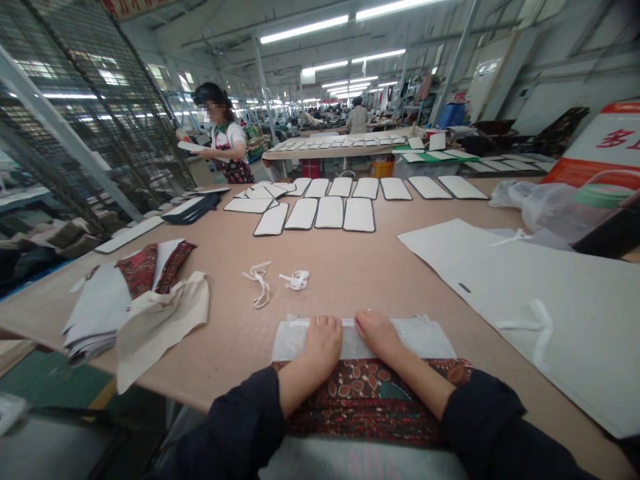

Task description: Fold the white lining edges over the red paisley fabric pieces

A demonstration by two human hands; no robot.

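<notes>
One patterned fabric point(365, 381) at six o'clock, pale sheet point(425, 338) along its twelve-o'clock edge. On that sheet, left hand point(324, 343) and right hand point(379, 335), fingers curled, barely spread, any pinch impossible to tell. Creasing or skewing possible from uneven pressure; white panels point(359, 215) farther off at twelve.

Between your left hand point(323, 343) and right hand point(381, 337) you have only a narrow gap. Ahead, a bare stretch of tabletop point(360, 267) lets you reach toward dark-rimmed white panels point(345, 213), which block the way near the far edge. White cords point(297, 280) lie ahead-left; folded cloth pieces point(103, 300) obstruct the left edge, a large white sheet point(575, 293) the right.
</notes>
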